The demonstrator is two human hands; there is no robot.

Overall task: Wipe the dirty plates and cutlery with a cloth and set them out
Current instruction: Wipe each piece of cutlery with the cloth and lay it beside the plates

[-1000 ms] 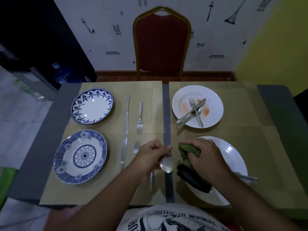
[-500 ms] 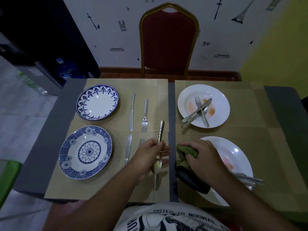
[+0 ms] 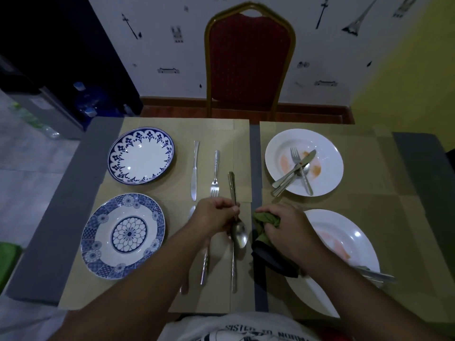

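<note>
My left hand (image 3: pixel 214 215) pinches a spoon (image 3: pixel 239 233) by its handle, bowl toward me; right hand (image 3: pixel 285 230) beside it clenches green cloth (image 3: pixel 267 220).

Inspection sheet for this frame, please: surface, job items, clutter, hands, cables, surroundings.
Surface: table covered with tan mats.
Job's things: two clean blue-patterned plates at left; knife and fork laid out; far white plate smeared, cutlery piled on it; near white plate smeared.
Clutter: nothing seen.
Hands: left hand holds a spoon; right hand grips a green cloth.
Cables: nothing seen.
Surroundings: red chair, water bottles.
</note>
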